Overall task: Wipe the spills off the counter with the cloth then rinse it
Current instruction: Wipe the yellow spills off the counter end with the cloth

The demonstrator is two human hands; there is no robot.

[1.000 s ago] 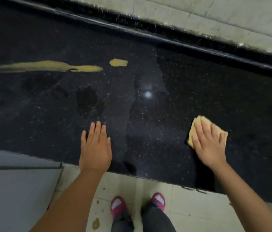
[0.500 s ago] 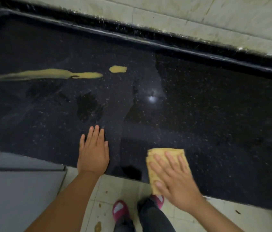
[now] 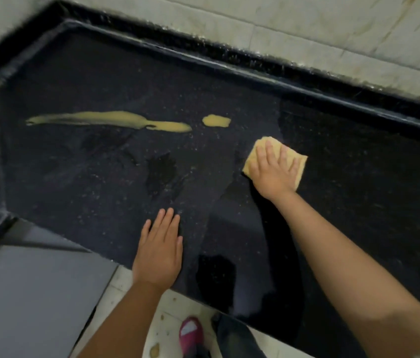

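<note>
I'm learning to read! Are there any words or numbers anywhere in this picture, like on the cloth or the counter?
None: no words, labels or numbers show anywhere.
The cloth under the right hand is plain yellow.
The counter is plain dark speckled stone.
The wall tiles carry only stains.

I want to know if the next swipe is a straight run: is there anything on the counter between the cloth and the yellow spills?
Nothing visible. The right hand presses the cloth flat; only bare dark counter separates it from the small spill and the long streak. The left hand rests nearer the front edge, out of the path.
</note>
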